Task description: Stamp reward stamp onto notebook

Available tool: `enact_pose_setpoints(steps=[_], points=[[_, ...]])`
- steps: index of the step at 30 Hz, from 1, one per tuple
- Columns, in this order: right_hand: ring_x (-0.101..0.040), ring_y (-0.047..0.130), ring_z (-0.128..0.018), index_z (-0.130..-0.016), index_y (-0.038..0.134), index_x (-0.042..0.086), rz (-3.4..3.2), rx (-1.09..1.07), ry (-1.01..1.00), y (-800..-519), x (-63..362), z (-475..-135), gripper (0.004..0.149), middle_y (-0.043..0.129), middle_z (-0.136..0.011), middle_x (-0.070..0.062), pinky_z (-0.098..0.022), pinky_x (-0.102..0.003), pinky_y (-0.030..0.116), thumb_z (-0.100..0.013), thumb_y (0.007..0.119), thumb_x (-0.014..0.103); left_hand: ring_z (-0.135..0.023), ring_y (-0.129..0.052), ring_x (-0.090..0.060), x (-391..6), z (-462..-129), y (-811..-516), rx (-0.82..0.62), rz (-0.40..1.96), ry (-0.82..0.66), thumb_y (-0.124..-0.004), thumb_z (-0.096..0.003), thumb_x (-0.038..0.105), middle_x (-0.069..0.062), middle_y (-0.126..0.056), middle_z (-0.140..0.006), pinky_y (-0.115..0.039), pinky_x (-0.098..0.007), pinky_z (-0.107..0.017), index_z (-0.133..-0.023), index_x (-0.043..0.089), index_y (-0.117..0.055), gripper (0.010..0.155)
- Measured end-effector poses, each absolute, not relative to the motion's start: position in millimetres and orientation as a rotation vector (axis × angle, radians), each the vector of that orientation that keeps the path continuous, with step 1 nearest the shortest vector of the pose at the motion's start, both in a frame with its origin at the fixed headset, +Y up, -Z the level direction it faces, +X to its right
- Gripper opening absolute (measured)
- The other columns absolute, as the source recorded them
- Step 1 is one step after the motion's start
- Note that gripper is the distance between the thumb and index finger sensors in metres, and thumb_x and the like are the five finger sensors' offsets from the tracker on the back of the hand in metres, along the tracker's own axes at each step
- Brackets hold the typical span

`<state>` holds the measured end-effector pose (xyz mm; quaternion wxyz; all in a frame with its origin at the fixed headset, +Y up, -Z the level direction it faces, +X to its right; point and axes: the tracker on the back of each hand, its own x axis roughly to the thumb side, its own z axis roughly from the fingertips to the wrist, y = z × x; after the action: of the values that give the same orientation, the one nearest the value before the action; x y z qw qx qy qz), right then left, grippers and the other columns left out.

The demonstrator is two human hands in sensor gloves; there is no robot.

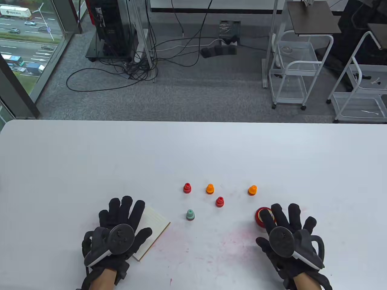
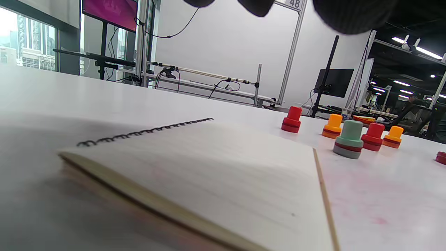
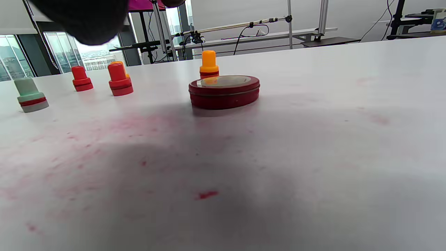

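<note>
So that the open notebook [image 1: 154, 225] stays put, my left hand [image 1: 119, 229] lies flat across it; right of it, my right hand [image 1: 287, 232] hovers spread over the red ink tin [image 3: 224, 91], gripping nothing.

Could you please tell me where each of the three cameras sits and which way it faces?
Table view: overhead, looking down; both gloved hands, left hand, right hand.
Left wrist view: low, across the open spiral notebook; fingertips at top.
Right wrist view: low, toward the round red ink tin; fingertip top left.
All views share the mint-green stamp.
</note>
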<state>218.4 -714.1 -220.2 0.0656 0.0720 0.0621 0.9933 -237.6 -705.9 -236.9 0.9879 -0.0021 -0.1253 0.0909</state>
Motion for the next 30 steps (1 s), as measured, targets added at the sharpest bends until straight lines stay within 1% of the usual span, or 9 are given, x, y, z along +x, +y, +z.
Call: enact_pose_setpoints(steps=[7,9,12,14,18,22,25,29,30], points=[[-0.058,0.005,-0.101,-0.111,0.03,0.029,2.983,0.212,0.193,-709.9,219.0,-218.0,0.078,0.021,-0.122,-0.012,-0.057,-0.089,0.013,-0.047,0.067,0.055,-0.112,-0.032,-0.055,-238.6,-236.6,-704.2,-0.005,0.185,-0.242,-0.061,-0.0512,0.067,-0.018,-0.028,-0.128,-0.039,-0.077,-0.074,-0.122,0.028,-0.034,0.085],[-0.059,0.005,-0.101,-0.111,0.031,0.029,2.97,0.211,0.174,-706.8,219.7,-216.8,0.077,0.022,-0.121,-0.013,-0.057,-0.089,0.013,-0.047,0.068,0.054,-0.111,-0.033,-0.055,-238.2,-236.9,-702.8,-0.014,0.215,-0.236,-0.064,-0.0509,0.065,-0.018,-0.027,-0.127,-0.041,-0.076,-0.074,-0.122,0.027,-0.034,0.085],[-0.058,0.006,-0.101,-0.11,0.033,0.03,2.964,0.216,0.153,-703.4,220.1,-215.0,0.075,0.023,-0.121,-0.012,-0.057,-0.089,0.013,-0.047,0.068,0.053,-0.111,-0.031,-0.055,-237.0,-240.6,-702.2,-0.076,0.28,-0.226,-0.067,-0.0502,0.063,-0.019,-0.022,-0.127,-0.04,-0.076,-0.074,-0.122,0.027,-0.032,0.087],[-0.058,0.006,-0.101,-0.11,0.034,0.03,2.963,0.212,0.149,-702.1,220.3,-213.2,0.075,0.024,-0.121,-0.012,-0.057,-0.089,0.013,-0.047,0.068,0.053,-0.111,-0.031,-0.055,-235.5,-244.1,-697.4,-0.098,0.273,-0.231,-0.068,-0.0503,0.062,-0.019,-0.021,-0.127,-0.04,-0.075,-0.074,-0.122,0.027,-0.031,0.088],[-0.058,0.007,-0.101,-0.11,0.033,0.029,2.941,0.196,0.146,-698.9,222.3,-209.0,0.076,0.025,-0.121,-0.013,-0.057,-0.089,0.014,-0.047,0.069,0.052,-0.111,-0.036,-0.054,-233.5,-255.2,-681.2,-0.111,0.211,-0.225,-0.07,-0.0502,0.06,-0.021,-0.027,-0.126,-0.044,-0.074,-0.075,-0.121,0.024,-0.034,0.088],[-0.059,0.007,-0.101,-0.11,0.035,0.028,2.929,0.186,0.11,-694.3,224.8,-207.0,0.075,0.026,-0.121,-0.013,-0.057,-0.089,0.014,-0.047,0.069,0.052,-0.11,-0.043,-0.054,-233.3,-269.9,-673.3,-0.154,0.195,-0.217,-0.072,-0.0495,0.059,-0.022,-0.036,-0.126,-0.047,-0.074,-0.074,-0.121,0.02,-0.038,0.088],[-0.059,0.008,-0.101,-0.11,0.035,0.028,2.92,0.184,0.097,-692.7,225.9,-206.7,0.075,0.027,-0.121,-0.013,-0.057,-0.089,0.015,-0.047,0.069,0.051,-0.109,-0.048,-0.054,-232.0,-280.8,-676.1,-0.191,0.183,-0.201,-0.073,-0.0487,0.059,-0.024,-0.04,-0.125,-0.049,-0.073,-0.074,-0.12,0.016,-0.04,0.09],[-0.058,0.009,-0.101,-0.11,0.036,0.027,2.918,0.183,0.091,-692.5,226.2,-207.4,0.074,0.028,-0.121,-0.013,-0.057,-0.089,0.015,-0.048,0.069,0.05,-0.107,-0.056,-0.053,-227.3,-296.2,-689.6,-0.281,0.123,-0.167,-0.075,-0.0481,0.057,-0.025,-0.046,-0.123,-0.053,-0.071,-0.074,-0.119,0.012,-0.043,0.09],[-0.058,0.009,-0.101,-0.11,0.037,0.027,2.918,0.178,0.088,-692.8,226.3,-207.6,0.073,0.029,-0.121,-0.013,-0.057,-0.089,0.016,-0.048,0.071,0.048,-0.106,-0.058,-0.053,-226.6,-299.9,-694.8,-0.308,0.095,-0.142,-0.075,-0.0482,0.056,-0.026,-0.047,-0.122,-0.054,-0.071,-0.073,-0.119,0.011,-0.044,0.089]])
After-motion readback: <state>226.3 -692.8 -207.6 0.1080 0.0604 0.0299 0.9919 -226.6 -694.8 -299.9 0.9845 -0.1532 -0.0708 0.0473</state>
